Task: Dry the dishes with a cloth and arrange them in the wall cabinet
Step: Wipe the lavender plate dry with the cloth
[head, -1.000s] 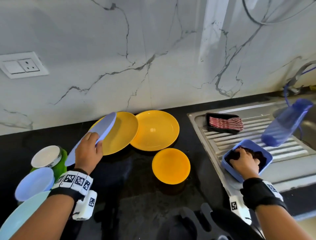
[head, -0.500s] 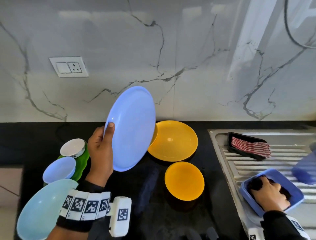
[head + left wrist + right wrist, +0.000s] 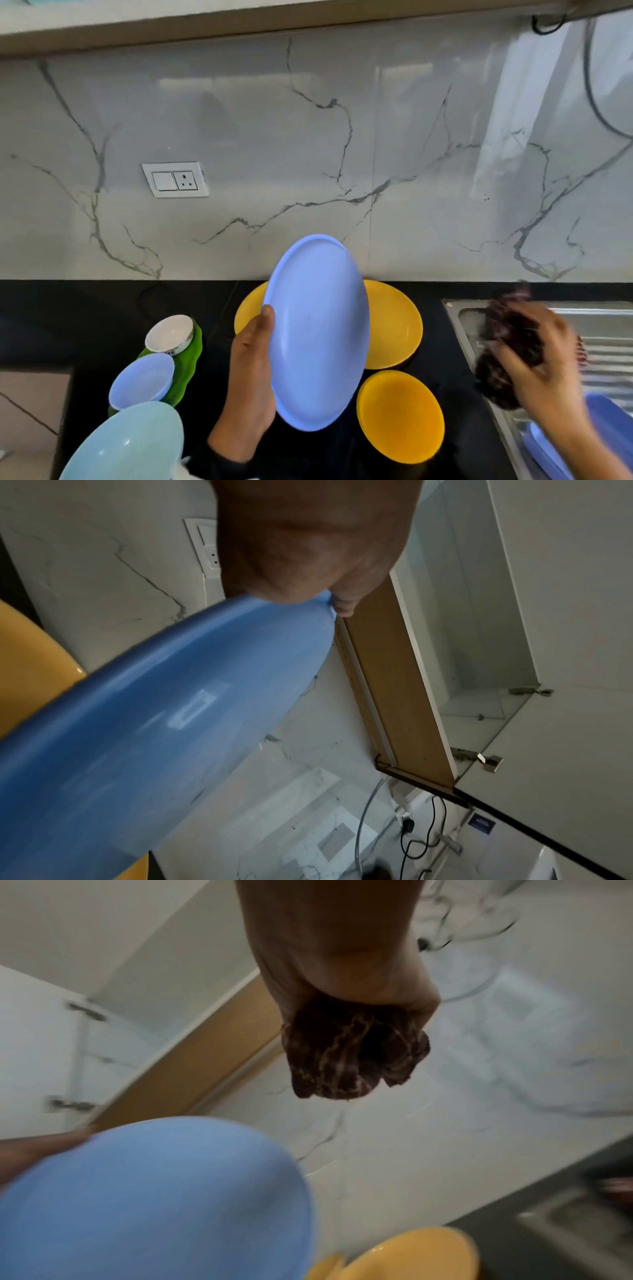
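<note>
My left hand [image 3: 255, 363] grips the left rim of a large blue plate [image 3: 318, 332], held nearly upright above the black counter, thumb on its face; the plate [image 3: 154, 723] fills the left wrist view. My right hand [image 3: 537, 363], blurred, holds a bunched dark patterned cloth [image 3: 507, 353] above the sink's drainboard, to the right of the plate and apart from it. The right wrist view shows the cloth [image 3: 352, 1053] clenched in the fist, with the blue plate [image 3: 154, 1204] below it. The open wall cabinet [image 3: 479, 642] hangs above.
On the counter lie a yellow plate [image 3: 394, 325], a small yellow plate [image 3: 399, 416], a white bowl [image 3: 169, 334], a small blue bowl [image 3: 142, 380], a green dish [image 3: 186, 363] and a pale blue plate [image 3: 126, 445]. A blue tub [image 3: 555, 442] sits on the steel drainboard [image 3: 479, 329].
My right hand has lifted the dark cloth out of the blue tub and moved it up and leftward. The left hand has raised the blue plate and turned it more upright.
</note>
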A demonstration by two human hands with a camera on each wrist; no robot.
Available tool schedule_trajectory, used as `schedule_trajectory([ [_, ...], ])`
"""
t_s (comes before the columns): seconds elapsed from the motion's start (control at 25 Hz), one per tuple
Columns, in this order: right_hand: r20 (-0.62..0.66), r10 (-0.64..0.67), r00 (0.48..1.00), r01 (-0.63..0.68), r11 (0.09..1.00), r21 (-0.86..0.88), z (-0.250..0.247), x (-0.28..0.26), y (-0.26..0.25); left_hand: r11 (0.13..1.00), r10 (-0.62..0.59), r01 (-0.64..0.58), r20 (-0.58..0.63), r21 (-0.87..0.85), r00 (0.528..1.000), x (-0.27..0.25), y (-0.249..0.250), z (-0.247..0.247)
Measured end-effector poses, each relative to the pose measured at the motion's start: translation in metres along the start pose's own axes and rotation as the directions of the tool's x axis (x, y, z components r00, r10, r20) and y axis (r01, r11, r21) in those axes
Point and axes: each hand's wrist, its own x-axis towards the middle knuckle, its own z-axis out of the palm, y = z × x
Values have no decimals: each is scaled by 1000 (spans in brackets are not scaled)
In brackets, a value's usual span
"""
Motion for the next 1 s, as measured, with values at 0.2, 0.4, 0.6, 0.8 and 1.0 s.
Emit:
schedule_trajectory([
  [0.2, 268, -612, 744, 562, 790, 243, 81, 3, -89, 996, 32, -38, 81, 81, 996, -2, -11, 6],
  [0.4, 321, -760, 565, 783, 616, 81, 120, -26, -117, 972, 82, -107, 127, 208, 989, -7, 0, -1],
  [0.6, 228, -685, 692, 687, 722, 85, 117, 0, -130, 828, 309, -364, 193, 428, 931, -6, 11, -7],
  [0.8, 225, -390, 893, 337, 910, 240, 111, 30, -118, 842, 283, -344, 202, 416, 938, -14, 14, 1],
  [1.0, 233, -548, 803, 532, 836, 132, 107, 12, -129, 895, 237, -271, 138, 353, 962, -6, 3, 3],
])
